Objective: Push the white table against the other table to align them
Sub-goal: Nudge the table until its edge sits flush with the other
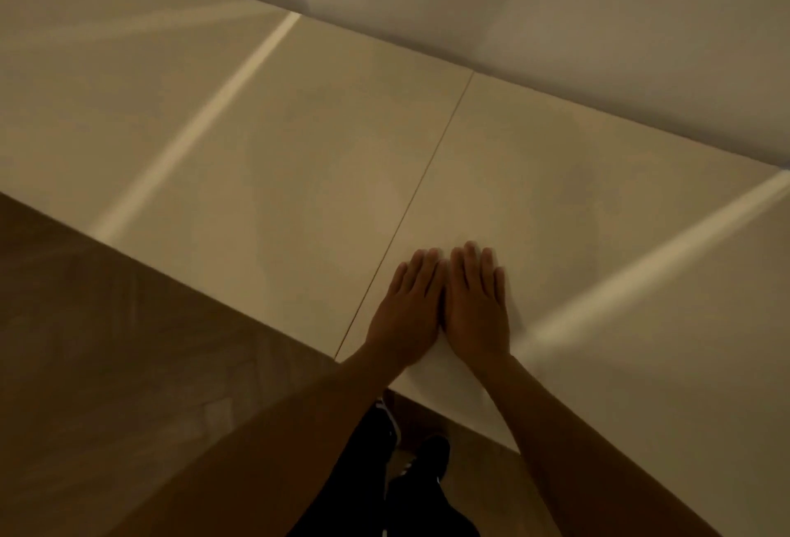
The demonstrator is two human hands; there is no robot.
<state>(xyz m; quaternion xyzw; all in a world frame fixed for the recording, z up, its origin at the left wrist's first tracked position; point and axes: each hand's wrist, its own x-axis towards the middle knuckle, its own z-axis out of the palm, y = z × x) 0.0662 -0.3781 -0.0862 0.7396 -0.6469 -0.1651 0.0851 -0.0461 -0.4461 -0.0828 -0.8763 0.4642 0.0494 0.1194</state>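
Two white tabletops lie side by side in dim light. The right white table [577, 203] meets the left table [239, 160] along a thin dark seam [421, 181] running from the near edge to the wall. My left hand [408, 305] and my right hand [476, 301] lie flat, palms down, side by side on the right table near its front edge, just right of the seam. Both hands hold nothing, and their fingers lie close together, pointing away from me.
A pale wall [555, 23] runs along the far edges of both tables. Brown wood floor [107, 365] fills the lower left. My dark trousers and shoes [423, 476] stand close to the table's front edge. Bright light streaks cross both tabletops.
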